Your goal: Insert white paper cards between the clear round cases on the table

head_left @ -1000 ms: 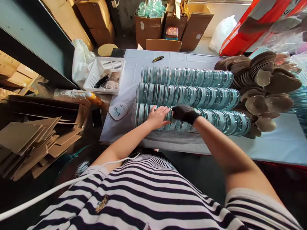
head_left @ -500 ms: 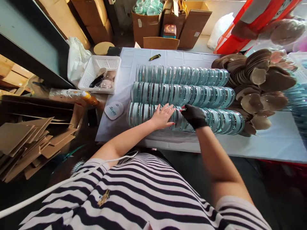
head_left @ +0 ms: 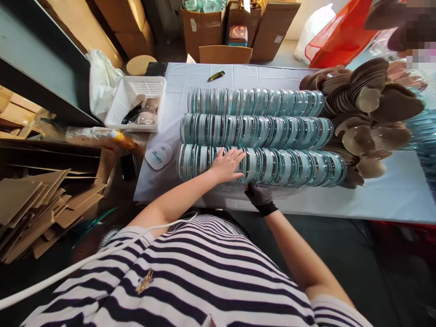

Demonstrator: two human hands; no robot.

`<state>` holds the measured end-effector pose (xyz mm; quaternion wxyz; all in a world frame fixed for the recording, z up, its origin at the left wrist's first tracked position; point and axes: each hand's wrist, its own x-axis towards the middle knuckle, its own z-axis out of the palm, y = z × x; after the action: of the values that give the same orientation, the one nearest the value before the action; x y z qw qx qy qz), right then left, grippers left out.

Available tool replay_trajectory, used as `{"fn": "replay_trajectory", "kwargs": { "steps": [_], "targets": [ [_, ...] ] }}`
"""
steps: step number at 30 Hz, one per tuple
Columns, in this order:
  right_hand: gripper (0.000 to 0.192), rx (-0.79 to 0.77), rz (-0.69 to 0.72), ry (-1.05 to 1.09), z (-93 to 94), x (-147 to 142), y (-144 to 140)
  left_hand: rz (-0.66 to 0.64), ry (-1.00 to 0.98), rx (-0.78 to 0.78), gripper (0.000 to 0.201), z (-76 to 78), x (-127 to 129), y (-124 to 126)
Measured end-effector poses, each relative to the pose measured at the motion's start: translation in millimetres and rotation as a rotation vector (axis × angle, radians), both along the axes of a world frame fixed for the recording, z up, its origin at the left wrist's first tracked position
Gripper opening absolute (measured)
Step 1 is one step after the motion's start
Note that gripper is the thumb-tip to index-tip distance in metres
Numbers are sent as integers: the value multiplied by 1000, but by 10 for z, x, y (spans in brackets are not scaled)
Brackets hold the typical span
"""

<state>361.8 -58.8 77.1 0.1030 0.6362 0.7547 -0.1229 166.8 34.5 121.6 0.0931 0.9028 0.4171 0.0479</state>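
Bench (head_left: 391, 200) with the white cloth is basically full: three long rows of glass discs (head_left: 259, 129) standing on edge, side by side, running from the left end toward the right. Way too many discs per row to count. The front row (head_left: 289, 167) sits along the near edge, and that's the one I'm on. A big pile of brown wooden discs (head_left: 368, 113) is at the right end, one white basket (head_left: 134, 102) off the far left corner, one yellow knife (head_left: 215, 76) near the far edge.

My left hand (head_left: 226, 164) lies flat, fingers spread, on top of the front row. My right hand (head_left: 259, 196), in a black glove, is at the near edge just below that row; can't tell if it's gripping anything.

I reckon the glass is heavy, slick and chippy, so grab by the rims.
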Motion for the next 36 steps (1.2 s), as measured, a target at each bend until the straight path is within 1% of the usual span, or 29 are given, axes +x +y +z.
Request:
{"fn": "replay_trajectory", "kwargs": {
  "steps": [1,2,3,4,5,6,8,9,10,11,12,13,15,16,17,18,19,21,23,24,26,28,30,31,32,33,34,36],
  "targets": [
    [36,-43,-13,12,-137,-9,-117,1,-3,-6,78,4,-8,-2],
    [36,-76,-26,23,-225,-9,-196,4,-6,-15,77,14,-14,-2],
    [35,-84,-39,39,-254,8,-234,7,-9,-26,77,30,-13,-1],
    [36,-55,-60,60,-220,49,-228,6,-13,-37,77,54,-2,3],
    [37,16,-91,86,-126,113,-176,0,-18,-43,76,82,24,10],
    [39,112,-131,111,20,196,-77,-9,-28,-40,76,112,68,22],
    [43,291,-209,127,398,379,263,-35,-52,-19,75,163,209,56],
    [43,298,-232,97,592,457,493,-46,-63,-8,76,177,297,75],
    [42,256,-221,54,763,511,749,-53,-67,-3,77,179,390,94],
    [40,158,-172,0,899,536,1018,-56,-62,-6,78,171,478,111],
    [37,12,-125,-75,995,531,1284,-57,-50,-14,79,154,553,123],
    [35,-126,-67,-132,1052,499,1531,-57,-35,-21,79,130,612,132],
    [33,-367,38,-197,1078,388,1923,-59,-12,-23,81,80,668,137],
    [34,-446,82,-209,1068,331,2050,-59,-6,-17,81,61,671,136],
    [34,-480,120,-219,1056,288,2127,-58,-2,-10,82,48,663,133],
    [33,-467,155,-230,1048,268,2152,-56,3,-7,82,42,651,129],
    [32,-414,190,-238,1047,275,2125,-52,9,-9,83,42,638,125],
    [31,-247,248,-221,1050,363,1927,-42,17,-19,83,56,624,119],
    [29,-112,236,-146,1008,502,1560,-34,13,-25,81,74,630,117],
    [29,-75,208,-96,946,566,1328,-31,9,-26,80,81,637,117],
    [30,-34,124,-26,724,640,815,-27,8,-30,79,91,647,115],
    [33,-15,55,21,410,637,328,-22,13,-36,79,93,641,109],
    [36,6,0,78,129,609,-13,-21,17,-37,78,94,619,99],
    [36,23,-14,112,48,612,-100,-24,21,-37,78,97,610,94],
    [36,53,-18,151,23,636,-121,-25,27,-36,78,103,607,91],
    [36,96,-22,189,61,687,-76,-27,32,-33,78,112,617,89],
    [37,149,-36,214,155,760,31,-29,35,-27,78,125,643,88],
    [41,247,-109,194,462,941,401,-43,18,-8,80,153,749,88]
  ]
}}
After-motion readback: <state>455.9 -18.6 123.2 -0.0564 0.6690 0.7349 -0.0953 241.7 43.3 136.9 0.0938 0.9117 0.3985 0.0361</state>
